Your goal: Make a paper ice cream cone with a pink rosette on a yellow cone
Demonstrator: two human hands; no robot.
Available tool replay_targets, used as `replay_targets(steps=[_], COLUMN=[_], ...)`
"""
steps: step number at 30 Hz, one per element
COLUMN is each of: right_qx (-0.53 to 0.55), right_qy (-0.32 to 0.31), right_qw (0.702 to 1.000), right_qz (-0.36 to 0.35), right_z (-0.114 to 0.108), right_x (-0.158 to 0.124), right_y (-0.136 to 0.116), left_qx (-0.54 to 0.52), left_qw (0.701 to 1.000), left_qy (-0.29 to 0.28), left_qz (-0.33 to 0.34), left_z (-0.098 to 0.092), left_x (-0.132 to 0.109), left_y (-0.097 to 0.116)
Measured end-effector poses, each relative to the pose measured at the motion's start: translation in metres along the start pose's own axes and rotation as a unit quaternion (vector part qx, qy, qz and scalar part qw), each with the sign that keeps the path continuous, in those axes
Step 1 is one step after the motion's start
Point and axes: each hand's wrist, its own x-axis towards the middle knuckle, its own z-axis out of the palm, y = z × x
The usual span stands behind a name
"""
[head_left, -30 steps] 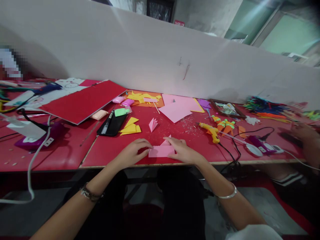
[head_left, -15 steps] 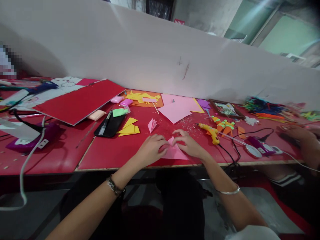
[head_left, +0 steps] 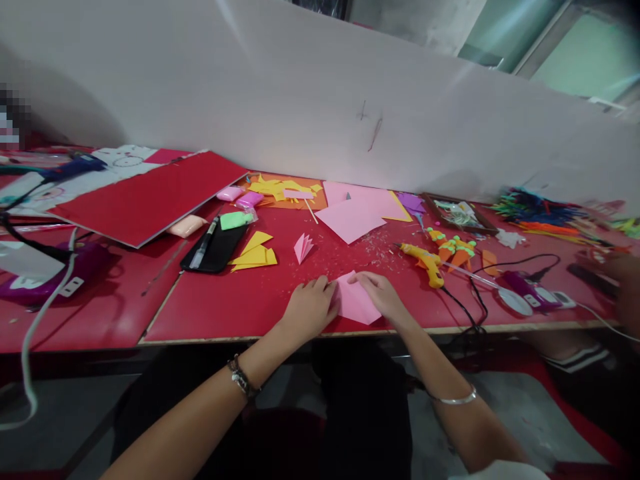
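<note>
A sheet of pink paper (head_left: 357, 305) lies at the front edge of the red table, between my two hands. On its left edge rests my left hand (head_left: 310, 308), fingers bent together and thumb by the paper. My right hand (head_left: 381, 297) pinches the sheet near its top right; the fingertips are partly hidden. Just beyond my left hand stands a small pleated pink paper piece (head_left: 303, 248). Folded yellow paper pieces (head_left: 254, 253) lie to its left.
A yellow glue gun (head_left: 425, 261) with a black cord lies at right, near orange carrot-like figures (head_left: 453, 247). Behind are pink sheets (head_left: 353, 220). A black phone (head_left: 215, 247) with a pen, a red board (head_left: 155, 197) and a purple power strip (head_left: 530, 291) flank the work area. Another person's arm (head_left: 631, 287) shows far right.
The pink paper has turned from a triangle with its point up to a tilted four-sided shape. My right hand has come lower onto it, and the view has shifted slightly.
</note>
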Motion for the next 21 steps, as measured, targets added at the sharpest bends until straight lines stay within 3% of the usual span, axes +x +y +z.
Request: replay_targets(steps=[6, 14, 21], right_qx=[-0.062, -0.164, -0.221], right_qy=[0.038, 0.063, 0.086], right_qw=[0.997, 0.984, 0.971], right_qz=[0.014, 0.009, -0.004], right_z=[0.012, 0.018, 0.025], right_x=[-0.006, -0.019, -0.022], right_y=[0.011, -0.006, -0.004], left_qx=[0.007, 0.003, 0.024], left_qw=[1.0, 0.999, 1.0], left_qy=[-0.007, -0.028, -0.017], left_qz=[-0.016, -0.02, -0.012], left_z=[0.003, 0.0, 0.003], left_x=[0.003, 0.005, 0.006], left_y=[0.002, 0.003, 0.006])
